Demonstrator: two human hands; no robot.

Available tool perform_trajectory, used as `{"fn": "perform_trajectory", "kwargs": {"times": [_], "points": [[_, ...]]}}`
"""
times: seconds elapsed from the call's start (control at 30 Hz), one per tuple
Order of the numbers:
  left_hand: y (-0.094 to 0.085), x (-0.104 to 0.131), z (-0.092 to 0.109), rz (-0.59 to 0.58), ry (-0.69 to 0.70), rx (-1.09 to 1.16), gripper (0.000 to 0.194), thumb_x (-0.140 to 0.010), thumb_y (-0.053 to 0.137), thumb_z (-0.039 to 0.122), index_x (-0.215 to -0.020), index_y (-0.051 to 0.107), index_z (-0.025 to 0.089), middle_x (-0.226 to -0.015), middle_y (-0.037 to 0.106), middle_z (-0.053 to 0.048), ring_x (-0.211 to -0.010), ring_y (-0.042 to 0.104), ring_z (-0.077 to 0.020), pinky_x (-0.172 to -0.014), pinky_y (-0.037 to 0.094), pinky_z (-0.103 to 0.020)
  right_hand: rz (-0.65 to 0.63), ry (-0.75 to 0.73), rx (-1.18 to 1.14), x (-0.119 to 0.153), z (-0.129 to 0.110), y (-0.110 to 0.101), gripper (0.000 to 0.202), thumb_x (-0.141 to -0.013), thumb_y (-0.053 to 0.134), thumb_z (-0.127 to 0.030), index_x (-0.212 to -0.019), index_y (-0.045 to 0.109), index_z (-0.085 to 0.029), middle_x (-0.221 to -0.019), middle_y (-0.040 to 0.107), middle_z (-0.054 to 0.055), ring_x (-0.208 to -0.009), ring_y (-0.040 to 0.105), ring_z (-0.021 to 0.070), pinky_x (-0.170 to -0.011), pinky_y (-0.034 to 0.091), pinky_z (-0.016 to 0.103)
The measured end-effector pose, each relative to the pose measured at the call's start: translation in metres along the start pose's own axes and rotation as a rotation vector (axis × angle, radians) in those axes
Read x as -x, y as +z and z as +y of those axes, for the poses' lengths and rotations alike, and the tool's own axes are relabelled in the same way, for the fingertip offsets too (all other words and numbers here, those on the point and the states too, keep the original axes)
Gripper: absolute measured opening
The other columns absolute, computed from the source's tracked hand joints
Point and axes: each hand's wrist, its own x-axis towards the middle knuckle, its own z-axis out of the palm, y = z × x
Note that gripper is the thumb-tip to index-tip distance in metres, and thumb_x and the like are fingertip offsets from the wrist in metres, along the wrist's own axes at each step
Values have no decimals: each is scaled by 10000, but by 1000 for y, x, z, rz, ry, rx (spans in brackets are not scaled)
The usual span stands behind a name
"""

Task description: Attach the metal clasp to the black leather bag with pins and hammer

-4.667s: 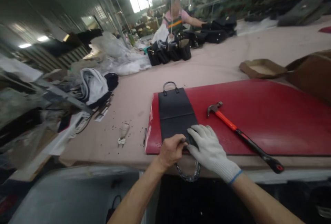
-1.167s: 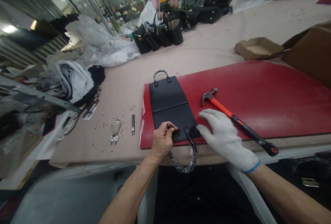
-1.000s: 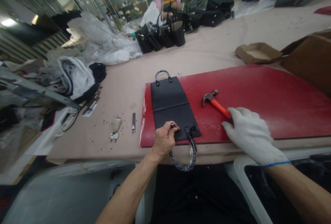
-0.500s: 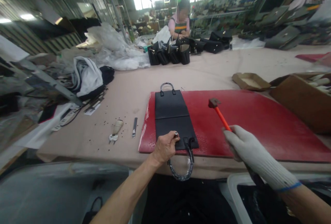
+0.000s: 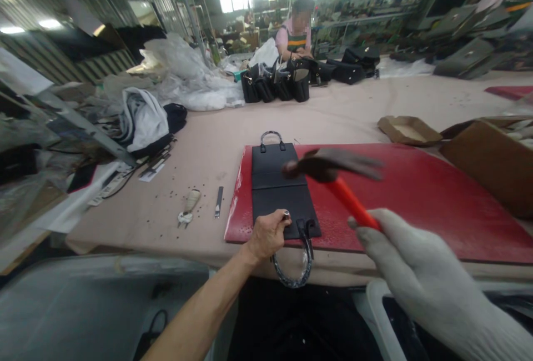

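Observation:
A black leather bag panel (image 5: 278, 168) with a plastic-wrapped handle at each end lies on a red mat (image 5: 416, 200). My bare left hand (image 5: 268, 233) rests at its near end, closed around a small metal punch (image 5: 286, 214) held upright; the punch's lower end is hidden by my fingers. The near handle (image 5: 291, 282) hangs over the table's front edge. In a white knitted glove, my right hand (image 5: 400, 255) grips a hammer (image 5: 358, 202) by its orange handle. The hammer's head is raised above the mat, right of the panel, and slightly blurred.
Left of the mat lie a flat metal tool (image 5: 219, 202) and a wrapped tool (image 5: 190, 207) among dark specks. A cardboard box (image 5: 491, 161) and a shallow tray (image 5: 409, 130) stand at right. Several black bags (image 5: 275, 84) stand at the back, near a co-worker (image 5: 295, 33).
My right hand has lifted the hammer higher and nearer the camera, its head now partly covering the panel's right edge. My left hand keeps its place with the punch.

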Motion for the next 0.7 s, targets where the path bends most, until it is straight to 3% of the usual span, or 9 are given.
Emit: {"fn": "perform_trajectory", "kwargs": {"times": [0.1, 0.2, 0.27, 0.4, 0.43, 0.5, 0.57, 0.7], "points": [[2, 0, -2, -4, -4, -19, 139, -968, 519, 198, -966, 656, 227, -854, 757, -54, -751, 744, -191, -715, 565, -264, 43, -10, 50, -1, 1, 1, 368, -1007, 372, -541, -878, 586, -270, -574, 608, 17, -449, 555, 194, -489, 414, 323], [2, 1, -4, -3, 6, -24, 151, -962, 512, 194, -963, 659, 227, -810, 747, -50, -716, 734, -191, -681, 555, -258, -115, -11, 216, -2, 8, 1, 383, -961, 414, -556, -760, 558, -263, -595, 647, 50, -474, 581, 210, -473, 384, 321], [2, 1, -3, -8, 7, -19, 147, -963, 516, 198, -966, 660, 228, -814, 745, -48, -715, 731, -189, -681, 554, -256, -139, -6, 196, -4, 4, -5, 389, -961, 435, -575, -742, 547, -273, -582, 632, 42, -485, 582, 214, -472, 382, 325], [0, 0, -1, -16, -13, -1, 133, -966, 529, 204, -974, 659, 227, -875, 756, -55, -763, 738, -193, -739, 564, -270, 161, 70, -49, -2, -10, -9, 363, -1026, 373, -568, -962, 603, -295, -623, 620, 34, -484, 568, 215, -488, 418, 351], [-1, 0, -1, -17, -18, 2, 133, -967, 530, 203, -974, 661, 224, -870, 757, -57, -762, 739, -196, -737, 564, -272, 167, 61, -40, 0, -8, -5, 372, -1031, 350, -551, -966, 603, -287, -637, 633, 44, -490, 577, 219, -496, 420, 354], [-1, -1, 0, -16, -18, 1, 140, -964, 529, 195, -971, 667, 220, -833, 751, -54, -732, 734, -196, -701, 554, -264, -28, -23, 143, 4, 6, 5, 378, -997, 390, -544, -798, 570, -277, -583, 627, 49, -471, 577, 225, -485, 376, 347], [-1, -1, 0, -9, -18, -3, 141, -964, 533, 190, -971, 670, 222, -806, 744, -47, -705, 727, -192, -664, 538, -253, -159, -30, 327, 8, 29, 13, 358, -972, 425, -520, -781, 584, -262, -607, 671, 60, -520, 630, 242, -515, 374, 340], [0, -2, 1, -1, -17, 16, 126, -974, 531, 194, -954, 652, 221, -834, 748, -48, -728, 730, -191, -689, 543, -258, -230, 107, 522, 5, 76, 12, 295, -1000, 427, -443, -885, 611, -242, -725, 727, 72, -676, 717, 278, -592, 424, 338]]}}
